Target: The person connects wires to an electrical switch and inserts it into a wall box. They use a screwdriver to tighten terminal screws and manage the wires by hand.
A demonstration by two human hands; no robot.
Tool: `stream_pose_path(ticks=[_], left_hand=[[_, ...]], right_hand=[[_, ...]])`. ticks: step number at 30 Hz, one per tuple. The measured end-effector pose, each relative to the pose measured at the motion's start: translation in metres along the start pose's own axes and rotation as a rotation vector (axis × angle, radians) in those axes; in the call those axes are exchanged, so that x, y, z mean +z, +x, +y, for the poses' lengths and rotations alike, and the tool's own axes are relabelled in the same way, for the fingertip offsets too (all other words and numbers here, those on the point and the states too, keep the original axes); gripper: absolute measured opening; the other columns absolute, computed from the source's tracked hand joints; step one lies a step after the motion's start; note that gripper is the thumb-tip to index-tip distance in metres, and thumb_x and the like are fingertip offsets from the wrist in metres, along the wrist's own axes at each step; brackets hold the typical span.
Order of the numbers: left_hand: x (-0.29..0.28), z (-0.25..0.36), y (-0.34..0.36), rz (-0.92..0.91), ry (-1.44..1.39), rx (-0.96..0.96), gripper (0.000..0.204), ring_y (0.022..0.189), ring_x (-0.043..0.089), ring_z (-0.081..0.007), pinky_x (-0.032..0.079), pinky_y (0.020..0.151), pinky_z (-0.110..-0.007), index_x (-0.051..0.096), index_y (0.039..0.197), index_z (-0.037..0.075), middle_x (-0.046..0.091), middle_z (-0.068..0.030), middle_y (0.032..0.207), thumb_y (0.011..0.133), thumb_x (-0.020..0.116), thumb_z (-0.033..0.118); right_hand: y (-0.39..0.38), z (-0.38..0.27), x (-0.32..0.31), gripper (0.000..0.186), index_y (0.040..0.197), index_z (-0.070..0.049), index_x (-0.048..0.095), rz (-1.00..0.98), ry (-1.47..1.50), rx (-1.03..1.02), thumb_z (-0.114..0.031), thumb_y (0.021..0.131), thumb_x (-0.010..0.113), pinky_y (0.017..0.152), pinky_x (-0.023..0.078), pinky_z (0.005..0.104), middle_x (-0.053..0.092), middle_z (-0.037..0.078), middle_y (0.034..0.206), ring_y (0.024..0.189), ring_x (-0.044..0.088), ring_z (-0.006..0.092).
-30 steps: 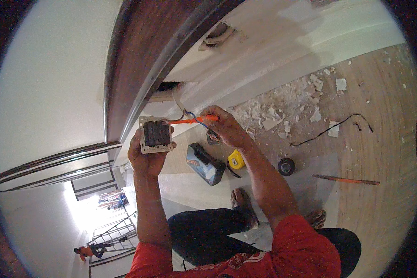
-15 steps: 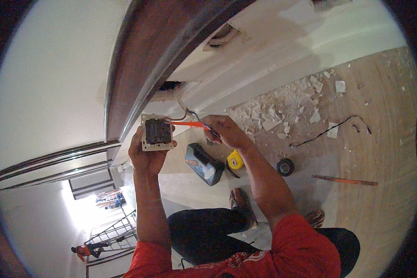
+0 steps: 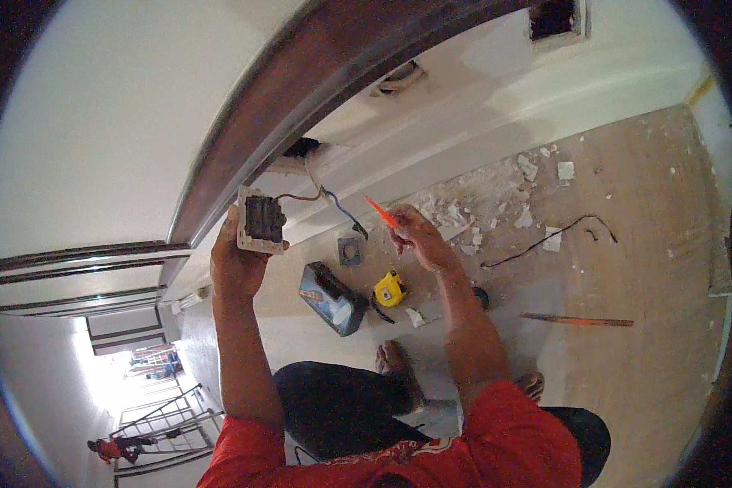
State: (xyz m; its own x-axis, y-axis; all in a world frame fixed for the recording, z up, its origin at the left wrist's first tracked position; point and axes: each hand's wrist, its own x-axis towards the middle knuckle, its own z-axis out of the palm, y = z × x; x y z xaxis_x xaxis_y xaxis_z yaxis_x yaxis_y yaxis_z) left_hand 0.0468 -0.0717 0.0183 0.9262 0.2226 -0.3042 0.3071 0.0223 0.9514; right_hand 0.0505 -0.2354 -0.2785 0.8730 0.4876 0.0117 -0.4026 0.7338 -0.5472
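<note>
My left hand (image 3: 237,264) grips a wall switch or socket unit (image 3: 263,223) by its edges. Its dark back and pale mounting frame face up. A brown wire (image 3: 298,198) runs from the unit to a cable coming out of a hole (image 3: 302,148) in the wall. A blue wire (image 3: 343,211) hangs loose from the same cable, its dark end dangling between my hands. My right hand (image 3: 419,236) is closed on an orange screwdriver (image 3: 381,212). Its tip points up toward the wall, apart from the unit and the wires.
Below lie a square grey box (image 3: 350,251), a blue-black case (image 3: 331,299), a yellow tape measure (image 3: 389,289), a black roll (image 3: 481,298), a thin orange-brown strip (image 3: 577,320) and a black wire (image 3: 537,254). Rubble (image 3: 496,195) lines the wall. Far off, a person (image 3: 120,447) is by metal framing.
My right hand has drawn the screwdriver away from the unit and let the blue wire hang free. The screwdriver now points upward. The unit has tilted, and the whole view has shifted.
</note>
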Motion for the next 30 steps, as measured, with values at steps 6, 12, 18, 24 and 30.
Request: stream_pose_path(ticks=[6, 12, 18, 24, 30], left_hand=[[-0.009, -0.001, -0.001, -0.044, -0.022, 0.001, 0.053, 0.096, 0.065, -0.0264, 0.058, 0.072, -0.044, 0.050, 0.127, 0.003, 0.063, -0.0143, 0.110, 0.096, 0.052, 0.046], [-0.023, -0.010, 0.004, -0.058, -0.072, 0.012, 0.053, 0.095, 0.064, -0.0298, 0.058, 0.069, -0.045, 0.052, 0.126, 0.005, 0.063, -0.0142, 0.110, 0.094, 0.053, 0.047], [-0.024, -0.007, 0.004, -0.087, -0.083, -0.009, 0.052, 0.094, 0.064, -0.0278, 0.058, 0.071, -0.044, 0.052, 0.126, 0.003, 0.063, -0.0137, 0.109, 0.094, 0.054, 0.044], [-0.019, -0.006, 0.008, -0.122, -0.046, 0.017, 0.053, 0.092, 0.066, -0.0265, 0.059, 0.073, -0.043, 0.051, 0.126, 0.003, 0.064, -0.0140, 0.107, 0.093, 0.055, 0.045], [-0.015, -0.002, 0.008, -0.079, -0.157, -0.064, 0.050, 0.088, 0.067, -0.0315, 0.059, 0.066, -0.044, 0.052, 0.125, 0.005, 0.064, -0.0161, 0.107, 0.097, 0.047, 0.045]], right_hand=[[0.007, 0.012, 0.014, 0.032, 0.117, -0.005, 0.057, 0.142, -0.190, -0.084, -0.032, 0.101, 0.052, 0.062, 0.043, 0.0258, 0.052, -0.002, 0.078, 0.067, 0.048, 0.0083], [0.010, 0.000, 0.025, 0.025, 0.108, -0.005, 0.066, 0.269, -0.517, -0.277, -0.024, 0.091, 0.067, 0.081, 0.051, 0.0334, 0.066, 0.008, 0.101, 0.093, 0.065, 0.0208], [0.036, -0.059, 0.060, 0.018, 0.106, -0.003, 0.068, 0.131, -0.493, -0.537, -0.007, 0.089, 0.067, 0.083, 0.050, 0.0266, 0.064, 0.013, 0.121, 0.098, 0.061, 0.0132], [0.056, -0.065, 0.078, 0.028, 0.114, -0.007, 0.068, -0.039, -0.459, -0.604, -0.009, 0.086, 0.067, 0.091, 0.051, 0.0329, 0.063, 0.012, 0.127, 0.101, 0.066, 0.0219], [0.059, -0.064, 0.084, 0.025, 0.114, -0.008, 0.067, -0.010, -0.348, -0.516, -0.017, 0.092, 0.062, 0.057, 0.048, 0.0252, 0.066, 0.006, 0.124, 0.063, 0.056, 0.0084]])
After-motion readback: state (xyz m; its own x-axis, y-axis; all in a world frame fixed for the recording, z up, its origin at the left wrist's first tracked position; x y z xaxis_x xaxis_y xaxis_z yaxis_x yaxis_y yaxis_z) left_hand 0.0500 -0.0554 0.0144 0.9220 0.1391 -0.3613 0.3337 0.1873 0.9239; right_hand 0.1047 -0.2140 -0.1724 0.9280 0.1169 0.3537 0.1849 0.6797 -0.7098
